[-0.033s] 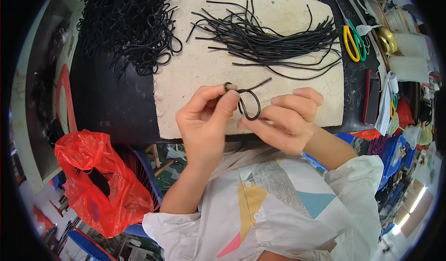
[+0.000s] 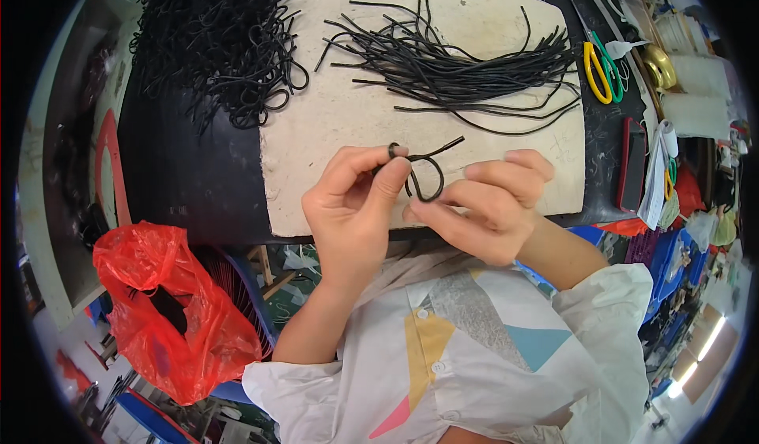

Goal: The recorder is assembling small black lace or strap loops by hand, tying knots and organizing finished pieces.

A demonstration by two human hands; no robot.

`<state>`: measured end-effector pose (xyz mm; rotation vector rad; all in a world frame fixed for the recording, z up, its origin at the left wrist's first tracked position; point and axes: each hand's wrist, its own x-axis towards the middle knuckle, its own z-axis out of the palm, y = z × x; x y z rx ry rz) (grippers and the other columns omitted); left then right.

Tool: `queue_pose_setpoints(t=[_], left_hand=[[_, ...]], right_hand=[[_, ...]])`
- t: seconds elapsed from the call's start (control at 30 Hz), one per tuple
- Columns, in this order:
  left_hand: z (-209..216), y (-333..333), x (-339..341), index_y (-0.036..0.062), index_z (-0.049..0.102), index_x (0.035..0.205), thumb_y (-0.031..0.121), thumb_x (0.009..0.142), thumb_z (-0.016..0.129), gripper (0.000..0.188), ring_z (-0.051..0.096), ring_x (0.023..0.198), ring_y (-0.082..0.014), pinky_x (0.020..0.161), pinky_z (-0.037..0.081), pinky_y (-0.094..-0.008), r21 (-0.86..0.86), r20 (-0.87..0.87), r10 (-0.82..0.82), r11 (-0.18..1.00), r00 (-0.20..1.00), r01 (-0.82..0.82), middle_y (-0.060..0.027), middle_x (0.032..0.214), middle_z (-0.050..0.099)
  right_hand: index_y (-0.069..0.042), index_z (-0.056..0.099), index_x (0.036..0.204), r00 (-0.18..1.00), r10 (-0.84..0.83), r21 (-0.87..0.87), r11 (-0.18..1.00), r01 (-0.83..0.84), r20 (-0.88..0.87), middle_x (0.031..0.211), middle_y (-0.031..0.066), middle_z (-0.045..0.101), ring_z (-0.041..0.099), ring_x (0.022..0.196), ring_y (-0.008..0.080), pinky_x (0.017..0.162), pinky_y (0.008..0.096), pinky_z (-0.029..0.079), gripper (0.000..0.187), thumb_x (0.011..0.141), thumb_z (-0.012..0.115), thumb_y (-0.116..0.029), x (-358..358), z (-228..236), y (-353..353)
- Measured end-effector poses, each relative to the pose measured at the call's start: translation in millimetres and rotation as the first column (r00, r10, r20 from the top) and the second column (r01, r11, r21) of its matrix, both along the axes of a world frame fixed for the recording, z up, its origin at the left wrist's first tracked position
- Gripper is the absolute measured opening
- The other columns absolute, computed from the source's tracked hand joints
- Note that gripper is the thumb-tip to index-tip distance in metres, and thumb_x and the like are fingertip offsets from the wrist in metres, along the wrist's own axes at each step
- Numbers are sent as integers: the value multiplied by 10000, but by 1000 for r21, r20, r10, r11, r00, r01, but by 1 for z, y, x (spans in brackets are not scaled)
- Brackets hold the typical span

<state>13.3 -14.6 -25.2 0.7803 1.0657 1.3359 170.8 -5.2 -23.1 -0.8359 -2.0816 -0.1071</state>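
Observation:
A short length of black cord [image 2: 441,177] is bent into a loop above the near part of a pale board [image 2: 340,132]. My left hand [image 2: 348,199] pinches it between thumb and forefinger, and a small bend of the cord curls over the forefinger tip. One free end sticks out to the upper right. At the bottom of the loop, my right hand [image 2: 490,207] is closed with thumb and forefinger on the cord; its other fingers are curled. Beyond both hands, a bundle of straight black cords [image 2: 474,76] lies across the board.
Looped black cords [image 2: 221,41] form a large heap at the far left. Yellow-handled scissors [image 2: 597,72] and green-handled scissors [image 2: 613,68] lie right of the board, with a dark red case [image 2: 631,166] nearer. A red plastic bag [image 2: 213,341] hangs open at the lower left.
My left hand has shifted very slightly to the right, and the cord's free end has tilted up a little. The loop looks somewhat rounder.

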Motion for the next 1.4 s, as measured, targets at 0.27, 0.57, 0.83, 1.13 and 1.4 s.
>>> queue_pose_setpoints(t=[0.27, 0.57, 0.83, 1.13, 1.4], left_hand=[[7, -3, -3, -47, 584, 857, -28, 795, 576, 65, 494, 710, -70, 636, 398, -183, 25, -278, -131, 989, 952, 144, -44, 829, 542], [2, -7, -8, -48, 566, 905, -19, 800, 573, 109, 545, 789, -102, 680, 460, -212, -95, 196, -375, 913, 906, 398, -66, 855, 561], [8, -6, -8, -61, 581, 897, -35, 771, 605, 130, 598, 690, -126, 620, 493, -207, -139, 33, -262, 954, 965, 264, -107, 794, 620], [16, -2, -17, -56, 581, 843, -64, 739, 624, 113, 591, 685, -114, 592, 485, -195, -179, -57, -325, 933, 944, 311, -95, 775, 612], [7, -4, -23, -49, 559, 845, 42, 798, 603, 111, 610, 678, -135, 592, 514, -199, -238, 66, -285, 926, 956, 293, -103, 775, 614]], right_hand=[[-165, 620, 723, 995, -12, 24, 1000, 10, 103, 828, -50, 547, 495, 812, 152, 732, 352, 284, 213, 513, 648, -148, -1, 14, -13], [2, 604, 874, 724, -298, -773, 87, -629, -623, 773, 27, 592, 540, 706, 92, 610, 208, 444, 161, 753, 661, -87, 5, 19, 9], [14, 582, 906, 683, -347, -758, 155, -634, -643, 788, 40, 589, 540, 704, 78, 602, 209, 451, 122, 826, 574, -78, 0, 18, 2], [17, 595, 850, 944, 27, -914, 242, -326, -329, 754, 96, 590, 568, 641, 172, 551, 252, 445, 97, 773, 553, -24, 12, 26, 6], [3, 582, 799, 958, -31, -824, 517, -230, -286, 731, 106, 580, 569, 621, 220, 534, 274, 442, 64, 739, 569, -13, 10, 17, 1]])
